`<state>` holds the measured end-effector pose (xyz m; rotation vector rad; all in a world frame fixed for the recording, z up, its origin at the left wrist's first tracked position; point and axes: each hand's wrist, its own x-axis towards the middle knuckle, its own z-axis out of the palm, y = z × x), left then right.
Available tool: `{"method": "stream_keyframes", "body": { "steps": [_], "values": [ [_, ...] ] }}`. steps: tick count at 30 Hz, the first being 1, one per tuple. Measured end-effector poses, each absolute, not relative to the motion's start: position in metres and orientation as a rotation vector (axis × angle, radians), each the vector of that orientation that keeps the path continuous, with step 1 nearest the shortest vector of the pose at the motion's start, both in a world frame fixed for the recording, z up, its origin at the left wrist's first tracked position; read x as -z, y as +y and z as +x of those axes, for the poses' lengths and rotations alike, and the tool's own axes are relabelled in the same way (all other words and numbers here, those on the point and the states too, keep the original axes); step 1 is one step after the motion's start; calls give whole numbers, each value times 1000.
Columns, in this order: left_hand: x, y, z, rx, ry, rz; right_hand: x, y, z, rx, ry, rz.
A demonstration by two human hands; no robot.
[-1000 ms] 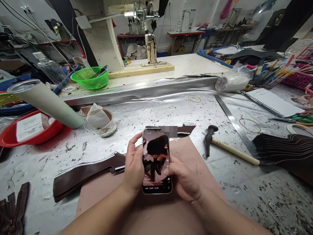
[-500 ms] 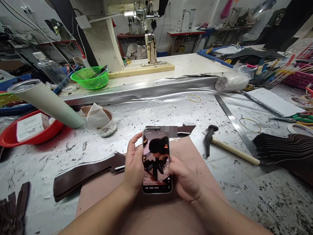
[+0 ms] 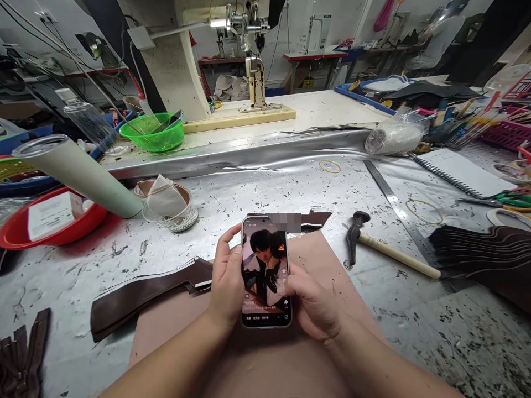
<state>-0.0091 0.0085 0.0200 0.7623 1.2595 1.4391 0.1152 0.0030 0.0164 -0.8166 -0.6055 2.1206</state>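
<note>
Left hand (image 3: pixel 228 279) and right hand (image 3: pixel 315 301) clamped on phone (image 3: pixel 265 271), above smooth pink sheet (image 3: pixel 327 265) at middle of near edge of tabletop (image 3: pixel 232 193). Grip behind phone hidden; grey blocks (image 3: pixel 286 223) mask its top right corner. Hammer (image 3: pixel 394 254), wooden handle, right of sheet. Wavy dark stack (image 3: pixel 477 260) cut off at right edge, brown strips (image 3: pixel 29 354) at near left corner.

Bright, cool light spreads over the silvery tabletop (image 3: pixel 257 190), glaring beyond the fingers (image 3: pixel 288 282). A lamp (image 3: pixel 219 24) glows far past them; soft shadow darkens the pink sheet (image 3: pixel 265 365) nearer the viewer. Nearby edges look sharp, the background softer, and the outer edges stretch.
</note>
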Motion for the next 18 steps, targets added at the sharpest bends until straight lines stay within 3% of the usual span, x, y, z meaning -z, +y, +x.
{"method": "stream_keyframes", "body": {
  "steps": [18],
  "values": [
    [-20, 9, -9, -1438, 1243, 769, -16, 3, 115, -2113, -616, -807]
  ]
}}
